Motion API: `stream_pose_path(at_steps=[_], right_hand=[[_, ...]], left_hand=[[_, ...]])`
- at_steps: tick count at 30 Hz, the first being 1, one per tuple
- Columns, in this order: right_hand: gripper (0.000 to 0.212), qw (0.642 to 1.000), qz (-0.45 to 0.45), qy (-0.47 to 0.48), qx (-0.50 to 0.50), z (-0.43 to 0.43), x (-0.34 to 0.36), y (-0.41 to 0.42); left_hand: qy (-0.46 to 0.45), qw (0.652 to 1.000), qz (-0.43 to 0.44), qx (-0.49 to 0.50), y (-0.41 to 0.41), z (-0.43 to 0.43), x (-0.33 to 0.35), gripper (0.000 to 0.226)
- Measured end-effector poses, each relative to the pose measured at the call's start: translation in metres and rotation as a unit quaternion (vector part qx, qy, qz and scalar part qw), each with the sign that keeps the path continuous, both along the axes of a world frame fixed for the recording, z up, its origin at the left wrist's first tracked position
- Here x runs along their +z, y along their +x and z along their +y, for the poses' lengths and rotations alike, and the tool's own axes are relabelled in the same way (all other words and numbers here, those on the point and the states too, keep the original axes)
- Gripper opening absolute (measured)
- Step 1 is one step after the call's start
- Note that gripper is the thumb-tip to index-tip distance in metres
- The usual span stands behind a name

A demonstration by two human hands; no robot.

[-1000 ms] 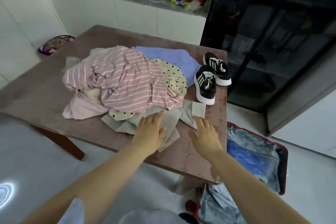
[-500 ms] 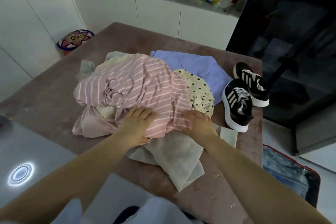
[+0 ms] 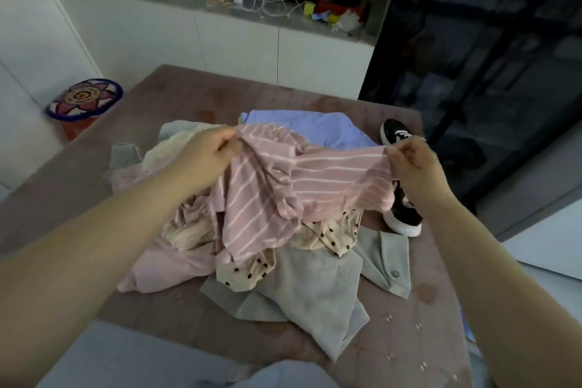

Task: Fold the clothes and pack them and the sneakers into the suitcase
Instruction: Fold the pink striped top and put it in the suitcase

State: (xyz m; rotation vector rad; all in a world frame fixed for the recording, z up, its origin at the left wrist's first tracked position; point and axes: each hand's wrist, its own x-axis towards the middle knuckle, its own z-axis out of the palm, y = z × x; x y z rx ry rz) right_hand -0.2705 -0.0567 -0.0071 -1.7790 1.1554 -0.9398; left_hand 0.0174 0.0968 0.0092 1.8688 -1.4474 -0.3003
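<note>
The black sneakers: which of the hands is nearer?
Right. The right hand pinches the pink striped shirt close beside the sneakers; the left hand grips it well to their left.

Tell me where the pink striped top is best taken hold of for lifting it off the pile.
Probably its upper edge, at two spread points, coming from above. The pink striped top hangs limp over the polka-dot garment, so one grip would bunch it. The left hand and right hand pinch that edge apart, stretching it between them.
</note>
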Motion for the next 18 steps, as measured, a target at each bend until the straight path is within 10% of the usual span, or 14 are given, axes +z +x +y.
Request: stream_pose_path(at_steps=[10, 15, 18], right_hand=[[0.026, 0.984, -0.118, 0.007, -0.132, 0.011, 0.068, -0.071], [0.006, 0.967, -0.105, 0.047, -0.225, -0.018, 0.045, -0.059], [0.034, 0.985, 0.061, 0.025, -0.156, -0.030, 0.015, -0.037]], left_hand=[[0.047, 0.970, 0.237, -0.017, 0.028, -0.047, 0.067, 0.020], [0.067, 0.994, 0.052, 0.065, 0.026, -0.104, 0.033, 0.011], [0.114, 0.989, -0.027, 0.091, 0.025, -0.117, 0.002, 0.037]])
